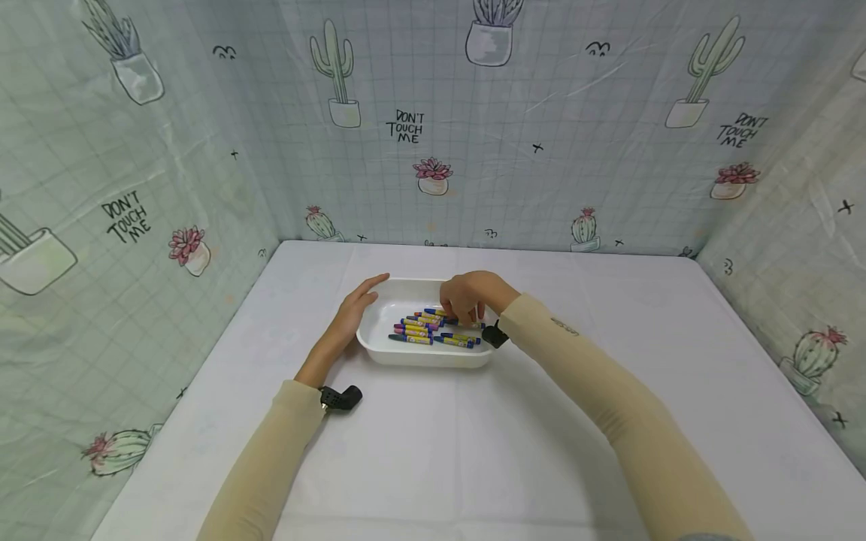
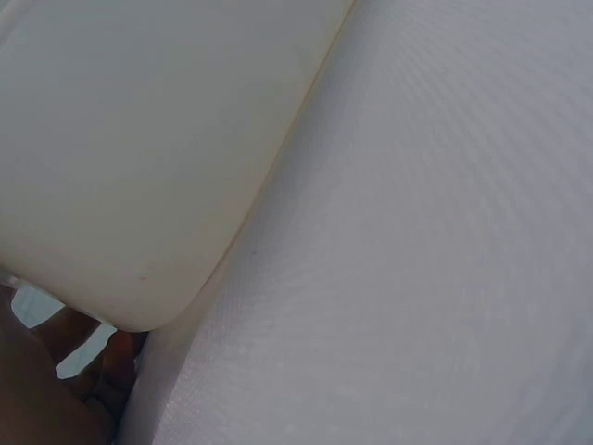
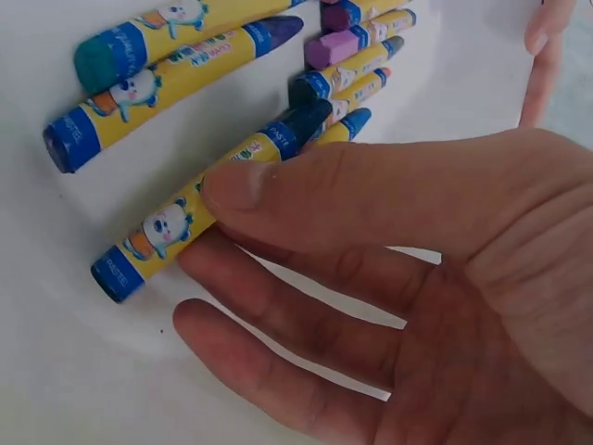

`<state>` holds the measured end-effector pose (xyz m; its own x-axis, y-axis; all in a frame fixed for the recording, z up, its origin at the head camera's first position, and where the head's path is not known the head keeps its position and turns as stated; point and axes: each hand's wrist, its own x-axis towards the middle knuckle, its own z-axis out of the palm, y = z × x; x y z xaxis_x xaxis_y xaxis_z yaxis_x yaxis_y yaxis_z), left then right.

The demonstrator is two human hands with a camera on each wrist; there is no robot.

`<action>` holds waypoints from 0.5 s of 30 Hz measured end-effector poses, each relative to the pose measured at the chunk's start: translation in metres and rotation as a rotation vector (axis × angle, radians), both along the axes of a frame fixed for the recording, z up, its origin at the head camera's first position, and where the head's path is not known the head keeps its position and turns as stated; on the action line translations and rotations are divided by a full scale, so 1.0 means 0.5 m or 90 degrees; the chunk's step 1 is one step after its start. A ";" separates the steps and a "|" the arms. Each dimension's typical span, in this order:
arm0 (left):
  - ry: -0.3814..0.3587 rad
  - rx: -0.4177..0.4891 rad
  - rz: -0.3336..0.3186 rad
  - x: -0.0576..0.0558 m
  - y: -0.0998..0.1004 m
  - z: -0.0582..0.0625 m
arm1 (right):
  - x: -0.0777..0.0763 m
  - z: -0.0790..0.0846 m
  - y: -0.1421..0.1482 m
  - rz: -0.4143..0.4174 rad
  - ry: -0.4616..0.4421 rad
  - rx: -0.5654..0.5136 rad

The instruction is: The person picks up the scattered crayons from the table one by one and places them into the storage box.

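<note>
A white rectangular tray (image 1: 421, 359) stands on the table with several yellow-wrapped crayons (image 1: 414, 331) inside. At its left end is my left hand (image 1: 348, 314), holding the rim, with the index finger stretched along the far left corner. In the left wrist view, fingers (image 2: 104, 378) show beside the tray's corner (image 2: 139, 287). My right hand (image 1: 467, 297) reaches down into the tray's right part. Its thumb and fingers pinch a dark-tipped crayon (image 3: 167, 232) with blue bands, as the right wrist view shows. The other fingers stay loosely bent below it.
Two more crayons, one green (image 3: 111, 57) and one purple (image 3: 176, 93), lie close to the pinched one. A white cloth covers the table (image 1: 419, 451). Behind it hangs a cactus-print curtain (image 1: 501, 180). Each wrist carries a black camera (image 1: 341, 398).
</note>
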<state>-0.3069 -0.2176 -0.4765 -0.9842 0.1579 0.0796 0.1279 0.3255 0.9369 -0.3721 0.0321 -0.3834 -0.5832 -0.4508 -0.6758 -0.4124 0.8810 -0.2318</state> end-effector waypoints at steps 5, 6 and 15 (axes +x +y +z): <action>-0.004 0.014 -0.004 -0.002 -0.001 0.003 | 0.000 -0.002 0.002 0.003 0.018 0.003; -0.007 0.015 -0.004 -0.002 -0.002 0.003 | 0.000 -0.003 0.001 0.004 0.022 0.006; -0.009 0.014 -0.004 0.000 -0.003 -0.003 | 0.004 -0.008 -0.002 -0.016 0.028 0.013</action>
